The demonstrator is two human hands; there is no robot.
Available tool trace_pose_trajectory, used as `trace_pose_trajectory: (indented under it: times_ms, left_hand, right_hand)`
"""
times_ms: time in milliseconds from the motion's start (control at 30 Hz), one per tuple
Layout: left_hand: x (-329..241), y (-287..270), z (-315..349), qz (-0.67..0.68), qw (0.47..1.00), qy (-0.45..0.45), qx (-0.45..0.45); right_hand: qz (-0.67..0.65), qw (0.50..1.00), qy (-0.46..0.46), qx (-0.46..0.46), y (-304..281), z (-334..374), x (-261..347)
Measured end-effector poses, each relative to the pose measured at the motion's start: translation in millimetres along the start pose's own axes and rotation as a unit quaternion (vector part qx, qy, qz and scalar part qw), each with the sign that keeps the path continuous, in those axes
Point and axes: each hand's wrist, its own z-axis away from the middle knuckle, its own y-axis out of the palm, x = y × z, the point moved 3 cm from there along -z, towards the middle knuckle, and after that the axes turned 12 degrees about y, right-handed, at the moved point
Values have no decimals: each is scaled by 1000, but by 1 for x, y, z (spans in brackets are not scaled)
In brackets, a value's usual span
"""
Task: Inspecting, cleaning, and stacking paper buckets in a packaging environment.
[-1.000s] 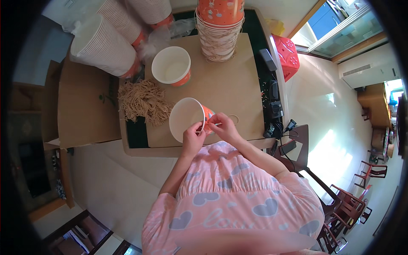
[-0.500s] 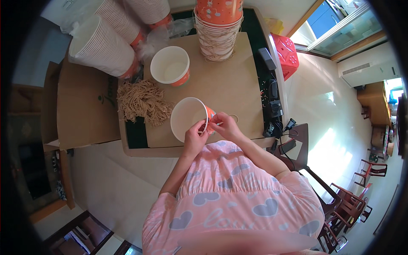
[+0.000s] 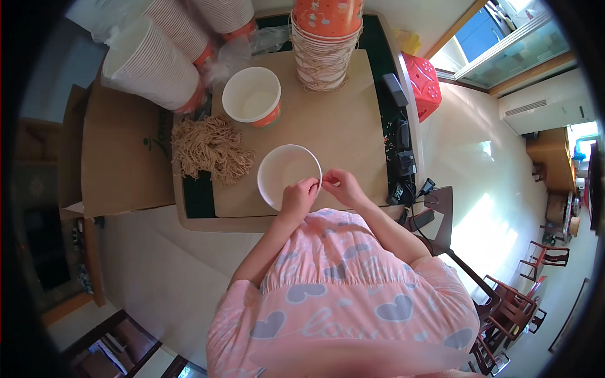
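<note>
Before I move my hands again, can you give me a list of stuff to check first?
1. Left hand on the rim of the near white tub: ok, at its right side.
2. Right hand close by: ok, fingertips beside the same rim.
3. String between the right fingertips: cannot tell, too small to see.
4. Heap of tan string away from the near tub: ok, lying to its left, farther back.
5. Other tub standing upright: ok, apart from the near one.
6. Tall tub stack at the back clear of both hands: ok.
</note>
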Motion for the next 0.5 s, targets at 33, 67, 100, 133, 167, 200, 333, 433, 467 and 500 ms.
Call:
trace_pose_trajectory:
  times_ms: [33,67,100,133,167,200,333,433,467,500]
  left_hand:
    - [2,4,-2,1,1000,-1,-3]
    - [4,8,-5,-9,1000,7,-7]
    - [7,11,-7,-19,1000,14,-13]
    - [11,14,-9,-18,1000,13,-15]
    - [17,17,-9,21,999,-18,-23]
    - [24,20,-11,61,996,-50,-31]
    - [48,33,-10,330,914,-235,30]
    - [54,41,-9,555,737,-386,-17]
    - [55,38,-10,555,737,-385,-16]
    - [56,36,-8,579,713,-396,2]
  right_hand:
    - [-7,1000,9,0,-2,0,-2]
    - [-5,1000,8,2,-4,1,-3]
    - [-28,999,39,2,-6,2,-3]
    - [-51,996,69,2,-7,3,-2]
    - [-49,996,68,3,-7,8,1]
    - [-4,999,37,-31,-10,17,11]
    - [100,988,-110,-34,1,47,58]
    - [166,973,-157,43,27,57,58]
    - [167,972,-157,42,26,58,61]
    - [235,956,-154,89,28,61,66]
